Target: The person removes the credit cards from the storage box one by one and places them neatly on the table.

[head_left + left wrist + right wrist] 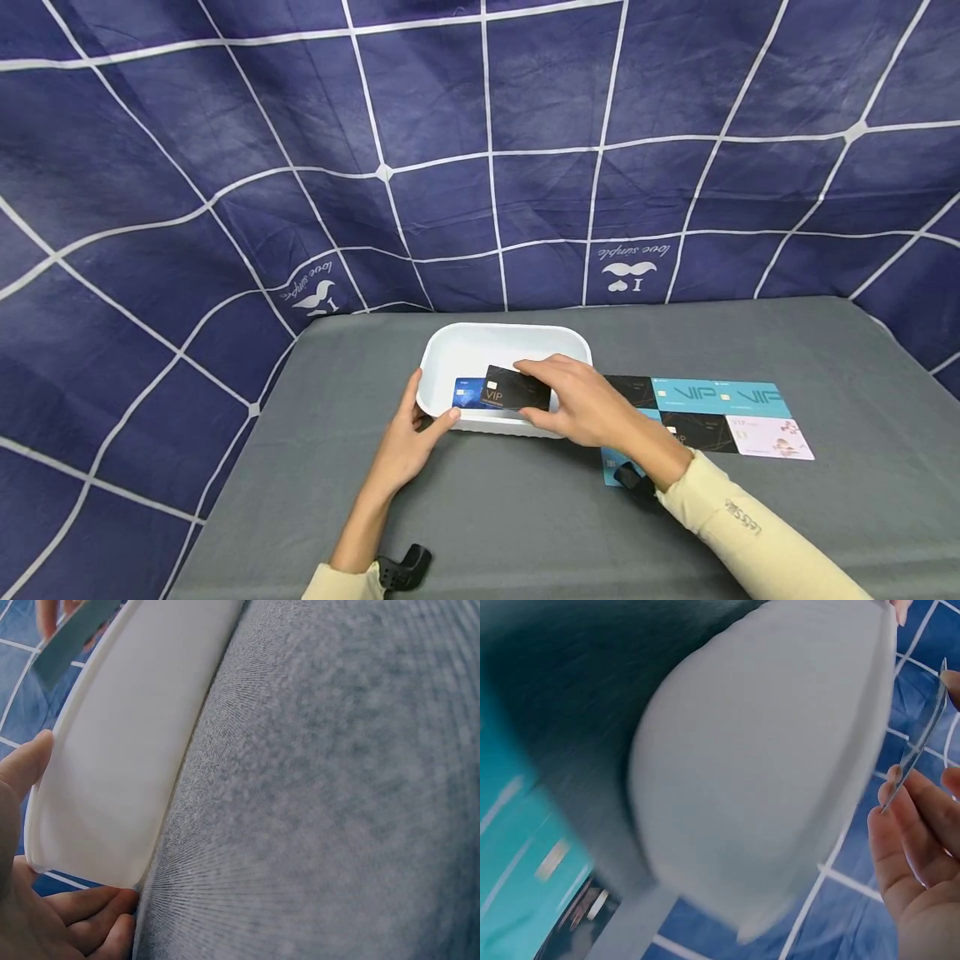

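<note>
A white plastic box (480,339) with rounded corners stands on the grey cloth. My left hand (405,447) grips its near left corner; in the left wrist view the thumb (28,761) lies at the rim and the other fingers curl around the end. Above the box, my right hand (581,400) pinches a black VIP card (516,388) between thumb and fingers. The right wrist view shows this card (922,739) nearly edge-on. Partly behind it, a blue card (467,392) lies in the box.
Right of the box, several cards lie together: teal VIP cards (752,399), a black card (701,432) and a pink card (770,437). My right forearm covers part of them. A dark blue curtain (540,200) with white lines hangs behind the grey surface (517,517).
</note>
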Motion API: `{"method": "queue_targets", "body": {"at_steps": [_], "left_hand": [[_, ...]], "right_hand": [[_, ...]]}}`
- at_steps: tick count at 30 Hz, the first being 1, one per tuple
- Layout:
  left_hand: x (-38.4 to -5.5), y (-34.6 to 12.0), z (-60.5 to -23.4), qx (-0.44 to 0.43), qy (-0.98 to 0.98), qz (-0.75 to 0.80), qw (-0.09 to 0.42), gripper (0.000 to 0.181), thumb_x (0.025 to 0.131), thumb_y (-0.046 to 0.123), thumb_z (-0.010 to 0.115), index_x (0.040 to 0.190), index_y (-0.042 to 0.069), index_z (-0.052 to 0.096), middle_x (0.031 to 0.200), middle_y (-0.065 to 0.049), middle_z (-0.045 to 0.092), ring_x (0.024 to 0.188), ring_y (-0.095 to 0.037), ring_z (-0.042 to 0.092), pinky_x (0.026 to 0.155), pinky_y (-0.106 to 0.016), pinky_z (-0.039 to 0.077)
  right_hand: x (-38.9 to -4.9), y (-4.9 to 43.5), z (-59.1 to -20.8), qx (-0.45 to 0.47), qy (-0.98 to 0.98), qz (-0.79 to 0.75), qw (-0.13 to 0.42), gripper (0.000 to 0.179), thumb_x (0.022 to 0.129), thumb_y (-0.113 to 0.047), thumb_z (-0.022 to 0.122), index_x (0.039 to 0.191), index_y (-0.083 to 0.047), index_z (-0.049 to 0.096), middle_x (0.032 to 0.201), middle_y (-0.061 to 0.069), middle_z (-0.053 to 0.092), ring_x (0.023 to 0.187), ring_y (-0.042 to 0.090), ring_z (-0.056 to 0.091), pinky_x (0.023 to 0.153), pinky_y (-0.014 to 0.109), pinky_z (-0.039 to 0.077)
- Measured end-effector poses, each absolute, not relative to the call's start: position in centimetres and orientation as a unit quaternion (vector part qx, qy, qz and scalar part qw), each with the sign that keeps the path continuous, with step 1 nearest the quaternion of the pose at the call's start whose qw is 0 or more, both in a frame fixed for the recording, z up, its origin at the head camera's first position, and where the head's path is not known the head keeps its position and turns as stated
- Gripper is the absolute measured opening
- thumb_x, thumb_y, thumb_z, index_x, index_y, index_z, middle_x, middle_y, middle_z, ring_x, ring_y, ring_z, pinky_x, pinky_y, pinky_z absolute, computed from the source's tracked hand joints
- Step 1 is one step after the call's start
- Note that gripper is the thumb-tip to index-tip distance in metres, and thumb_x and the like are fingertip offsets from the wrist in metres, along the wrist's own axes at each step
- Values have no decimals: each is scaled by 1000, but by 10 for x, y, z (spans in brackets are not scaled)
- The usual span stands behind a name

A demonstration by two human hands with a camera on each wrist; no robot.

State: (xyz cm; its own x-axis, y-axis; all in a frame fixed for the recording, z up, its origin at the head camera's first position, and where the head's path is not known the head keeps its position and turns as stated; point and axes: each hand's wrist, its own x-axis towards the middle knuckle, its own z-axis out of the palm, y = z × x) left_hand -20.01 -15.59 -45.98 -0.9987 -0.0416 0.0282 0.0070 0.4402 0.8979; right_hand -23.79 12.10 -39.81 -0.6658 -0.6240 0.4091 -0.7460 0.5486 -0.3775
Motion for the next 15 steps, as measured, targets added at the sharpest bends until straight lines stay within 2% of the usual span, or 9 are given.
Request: {"method": "queue_targets", "body": {"at_steps": [8,12,15], "left_hand": [[-200,-154,-459,9,-847,-531,14,96,89,41,74,160,17,15,152,-24,35,132,-35,45,106,-51,35],[-199,-156,-458,6,-842,-540,11,96,90,40,74,160,18,13,150,-24,37,133,-34,45,104,-52,36],[-199,-157,-460,0,-838,-545,11,96,91,38,73,160,16,11,150,-27,36,133,-35,44,104,-53,35]], "right_hand": [[-218,188,-408,365,-866,306,153,53,79,-19,84,125,-3,66,114,2,68,100,16,63,80,41,52],[-205,218,-414,344,-882,288,145,56,77,-19,86,127,-7,65,114,-1,67,94,10,61,75,36,51],[-194,236,-418,329,-897,262,140,58,77,-21,86,129,-10,64,116,-2,66,95,9,60,75,36,50]]}}
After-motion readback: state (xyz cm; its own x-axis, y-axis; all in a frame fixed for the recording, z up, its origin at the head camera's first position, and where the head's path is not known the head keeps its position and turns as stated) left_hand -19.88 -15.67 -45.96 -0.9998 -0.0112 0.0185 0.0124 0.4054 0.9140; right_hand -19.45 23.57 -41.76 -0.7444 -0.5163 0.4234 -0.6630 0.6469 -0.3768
